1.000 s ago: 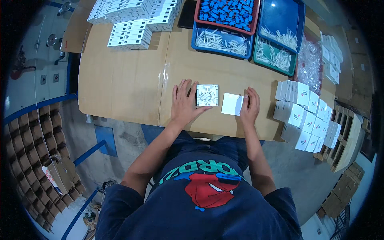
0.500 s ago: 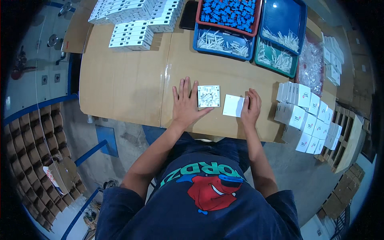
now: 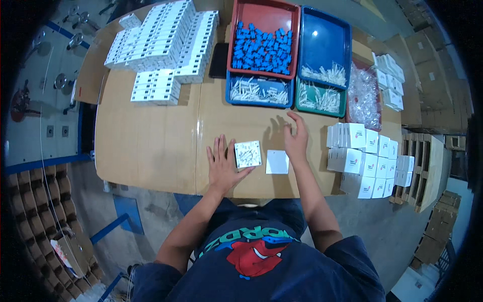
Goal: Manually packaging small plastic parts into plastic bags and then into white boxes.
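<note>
My left hand (image 3: 224,167) lies on the cardboard-covered table with its fingers spread. Its index finger and thumb rest against a square white case (image 3: 248,154) with small light parts showing on its upper face. To the right of that lies a flat white square plate (image 3: 277,162). My right hand (image 3: 297,139) hovers above and beyond the plate, thumb and index finger apart, with nothing visible in it. Past its fingertips are a blue tray (image 3: 259,103) and a green tray (image 3: 322,111), both holding slim white pieces.
A red tray (image 3: 265,12) of blue parts overlaps the blue one. Another blue tray (image 3: 324,40) sits on the green. White boxes (image 3: 354,161) stand stacked at the right, and rows of white units (image 3: 156,43) at the far left. A red bin holds clear plastic bags (image 3: 365,95).
My right hand has left the white plate and moved forward toward the trays, its fingers parting. My left hand stays beside the case. The whole view has shifted, showing more of the table's far side.
</note>
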